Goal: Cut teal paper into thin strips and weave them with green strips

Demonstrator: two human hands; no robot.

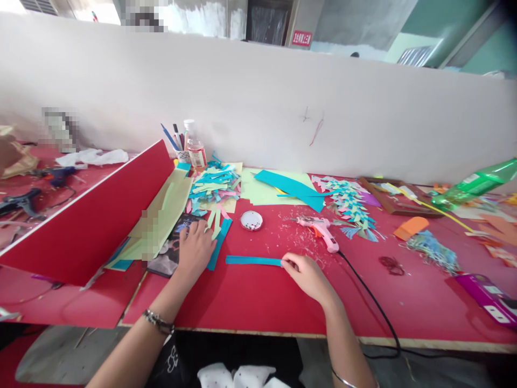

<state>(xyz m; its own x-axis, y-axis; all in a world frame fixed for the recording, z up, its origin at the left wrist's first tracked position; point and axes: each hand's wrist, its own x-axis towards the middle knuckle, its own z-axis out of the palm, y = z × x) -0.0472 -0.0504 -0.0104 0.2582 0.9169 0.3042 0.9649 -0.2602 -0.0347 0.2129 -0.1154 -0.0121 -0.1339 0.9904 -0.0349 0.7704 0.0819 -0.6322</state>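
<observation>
My right hand (304, 274) pinches the right end of a narrow blue paper strip (252, 260), which lies level just above or on the red table. My left hand (197, 245) rests with its fingers apart on a dark printed booklet (168, 249); its fingertips are close to pale green strips (214, 220). Beside that hand a second blue strip (220, 245) lies slanted. Behind it is a heap of cut blue, green and pink paper strips (214, 186). A pink glue gun (321, 229) lies right of a small white lid (251, 220).
An upright red board (100, 215) stands at the left. A bottle (196, 148) and pen cup are by the white partition (258, 102). Farther right are a fringed paper piece (351, 205), a green bottle (472, 183) and a purple box (487, 299). The glue gun's black cord (375, 304) crosses the table edge.
</observation>
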